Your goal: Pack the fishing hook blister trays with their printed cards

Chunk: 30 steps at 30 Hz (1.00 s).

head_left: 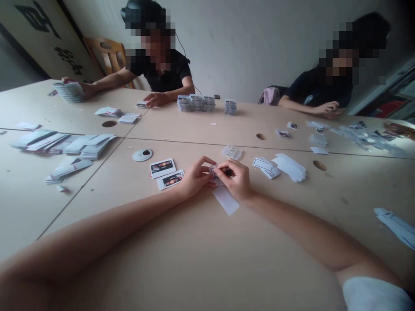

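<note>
My left hand [197, 176] pinches a small, clear and whitish packet [214, 169] from its left side. From the other side, my right hand [236, 178] has its thumb and fingertips closed on the same packet, whose contents are too small to make out. Under the hands, a blank white paper slip [227, 201] lies on the table. Two white-bordered cards with dark pictures, an upper card [163, 167] and a lower card [171, 180], lie beside my left hand. Just beyond my fingers sits a clear flat case [232, 152].
A white disc [138, 155] lies at left, near stacks of white cards [65, 143]. Paper slips [290, 167] lie to the right. Stacked small packs [196, 103] stand toward the back. Across the table [181, 268], two people handle items; clear packets [366, 137] spread at far right.
</note>
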Available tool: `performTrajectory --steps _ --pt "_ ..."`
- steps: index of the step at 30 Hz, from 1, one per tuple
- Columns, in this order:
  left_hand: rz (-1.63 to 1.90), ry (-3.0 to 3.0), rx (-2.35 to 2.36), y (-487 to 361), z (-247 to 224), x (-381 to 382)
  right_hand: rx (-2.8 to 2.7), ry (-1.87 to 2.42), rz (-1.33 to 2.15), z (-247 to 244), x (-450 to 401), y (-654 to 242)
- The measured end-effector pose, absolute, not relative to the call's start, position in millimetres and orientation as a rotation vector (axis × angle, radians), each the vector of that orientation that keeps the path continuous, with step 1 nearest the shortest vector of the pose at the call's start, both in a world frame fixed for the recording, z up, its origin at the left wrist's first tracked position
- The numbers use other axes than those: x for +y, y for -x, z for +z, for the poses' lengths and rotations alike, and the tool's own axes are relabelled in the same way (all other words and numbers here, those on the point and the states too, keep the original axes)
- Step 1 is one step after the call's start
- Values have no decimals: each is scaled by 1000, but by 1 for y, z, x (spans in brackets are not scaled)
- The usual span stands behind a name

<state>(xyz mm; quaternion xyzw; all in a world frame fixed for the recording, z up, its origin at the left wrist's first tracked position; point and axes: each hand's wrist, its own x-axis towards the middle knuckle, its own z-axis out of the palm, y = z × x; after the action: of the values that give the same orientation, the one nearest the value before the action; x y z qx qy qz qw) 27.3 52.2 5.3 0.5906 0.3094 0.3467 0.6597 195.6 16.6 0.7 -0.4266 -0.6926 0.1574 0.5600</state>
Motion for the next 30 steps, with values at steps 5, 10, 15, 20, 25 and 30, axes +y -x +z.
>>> performTrajectory --steps 5,10,15,20,25,30 --pt "769 -1264 681 -26 13 52 -1579 1051 392 -1 19 -197" --pt "757 -1207 678 -24 17 54 -1580 1042 442 -1 20 -197" --pt "741 -1202 693 -24 17 54 -1574 1025 471 -2 19 -196" --pt "743 -1190 698 -25 17 54 -1555 1035 500 -3 19 -196" --pt "746 -1172 683 -26 16 56 -1513 1075 571 -2 21 -197" --pt "755 -1170 667 -26 15 56 -1462 1108 656 -2 21 -197"
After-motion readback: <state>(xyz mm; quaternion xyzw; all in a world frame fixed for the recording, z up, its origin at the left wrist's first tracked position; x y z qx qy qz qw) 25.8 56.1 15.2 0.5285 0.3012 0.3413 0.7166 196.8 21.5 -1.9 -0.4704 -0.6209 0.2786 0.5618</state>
